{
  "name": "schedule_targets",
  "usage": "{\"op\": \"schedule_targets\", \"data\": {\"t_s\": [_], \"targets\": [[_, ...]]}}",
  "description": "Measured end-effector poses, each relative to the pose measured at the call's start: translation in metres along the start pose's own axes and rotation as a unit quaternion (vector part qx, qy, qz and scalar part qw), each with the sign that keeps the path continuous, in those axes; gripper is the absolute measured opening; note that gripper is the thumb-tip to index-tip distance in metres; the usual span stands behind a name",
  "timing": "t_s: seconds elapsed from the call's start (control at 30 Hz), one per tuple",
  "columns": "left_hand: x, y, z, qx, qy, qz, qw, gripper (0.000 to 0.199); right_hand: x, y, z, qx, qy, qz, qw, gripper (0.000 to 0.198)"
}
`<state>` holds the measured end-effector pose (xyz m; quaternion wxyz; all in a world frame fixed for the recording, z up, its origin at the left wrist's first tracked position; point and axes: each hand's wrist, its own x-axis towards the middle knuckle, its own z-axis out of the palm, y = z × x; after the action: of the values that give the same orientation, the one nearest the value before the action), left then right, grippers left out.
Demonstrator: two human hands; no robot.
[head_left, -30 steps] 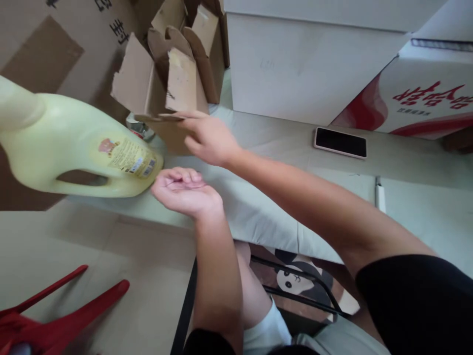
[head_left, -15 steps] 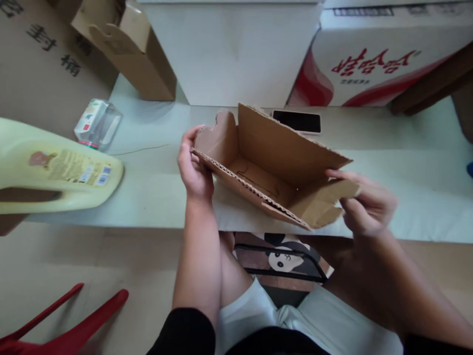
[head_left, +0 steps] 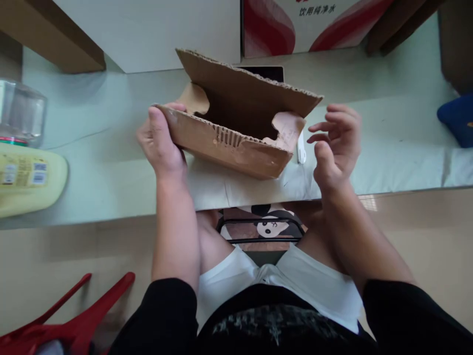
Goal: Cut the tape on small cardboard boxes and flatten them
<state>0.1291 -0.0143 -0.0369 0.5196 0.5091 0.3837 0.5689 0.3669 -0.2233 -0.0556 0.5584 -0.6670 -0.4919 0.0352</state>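
Note:
A brown cardboard box (head_left: 236,153) with an open top is tilted over the table in front of me. Its long back panel stands up, and the end flaps fold inward over the dark inside. My left hand (head_left: 160,140) grips the box's left end, thumb on the outer front wall and fingers partly hidden behind it. To the right of the box, my right hand (head_left: 338,143) is apart from it, with fingers spread and curved and nothing in them. Between box and right hand, a small white object (head_left: 301,149) lies on the table, partly covered by the box.
Behind the box lies a phone (head_left: 273,74), partly covered. A white carton (head_left: 166,29) and a red-and-white carton (head_left: 269,29) stand at the back. On the left are a yellow jug (head_left: 33,182) and a clear container (head_left: 27,111). A blue object (head_left: 458,121) sits at far right.
My right hand has let go of the box's right end and moved off it. Both end flaps now lean inward. The view has shifted to the right, showing the blue object more fully.

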Motion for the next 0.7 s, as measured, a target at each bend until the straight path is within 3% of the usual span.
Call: {"op": "schedule_targets", "data": {"t_s": [0.17,0.27,0.43,0.57,0.7], "targets": [[-0.007,-0.002,0.005,-0.009,-0.046,0.09,0.995,0.03,0.001,-0.002,0.014,0.096,-0.068,-0.002,0.993,0.069],[-0.014,0.001,0.013,-0.014,-0.061,0.107,0.992,0.012,0.0,-0.003,0.024,0.133,-0.077,0.019,0.988,0.068],[-0.015,0.006,0.014,0.0,-0.059,0.075,0.995,0.021,-0.002,-0.001,0.028,0.159,-0.045,-0.001,0.986,0.037],[-0.012,0.007,0.008,0.043,-0.098,0.07,0.992,0.007,-0.003,0.001,0.028,0.193,-0.047,-0.021,0.98,0.038],[-0.008,0.002,0.006,0.08,-0.098,0.088,0.988,0.017,-0.005,-0.001,0.029,0.176,-0.049,0.002,0.983,0.04]]}}
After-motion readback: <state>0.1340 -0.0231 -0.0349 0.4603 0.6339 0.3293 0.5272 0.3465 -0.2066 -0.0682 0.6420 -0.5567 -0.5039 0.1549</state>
